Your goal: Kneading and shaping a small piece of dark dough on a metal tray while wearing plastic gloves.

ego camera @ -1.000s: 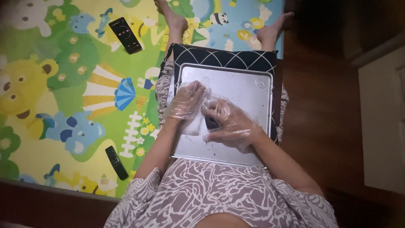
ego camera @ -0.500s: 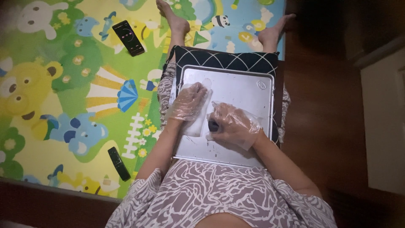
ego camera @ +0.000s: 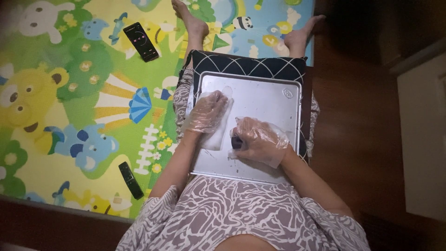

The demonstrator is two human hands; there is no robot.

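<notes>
- A black remote control (ego camera: 130, 180) is seen lying on the colourful play mat (ego camera: 69, 107) near its near-left edge, and a dark phone (ego camera: 141, 41) is seen towards the mat's far edge; both lie well apart from the work.
- A metal baking tray (ego camera: 269, 100) is carried on a black cushion with a white diamond pattern (ego camera: 251, 65), laid across the lap.
- The left hand (ego camera: 207, 111), covered by a clear plastic glove, is pressed flat with fingers spread on a pale flat sheet (ego camera: 214, 138) lying near the tray's left edge.
- The right hand (ego camera: 259, 139), likewise gloved, is closed around a small dark object (ego camera: 236, 142), held just beside the sheet's right side, near the middle of the tray's near half; what the object is cannot be told.
- Dark specks are scattered on the tray by its near edge, so some working is judged already done; the sheet remains whole, and the tray's far-right part bears nothing worked.
</notes>
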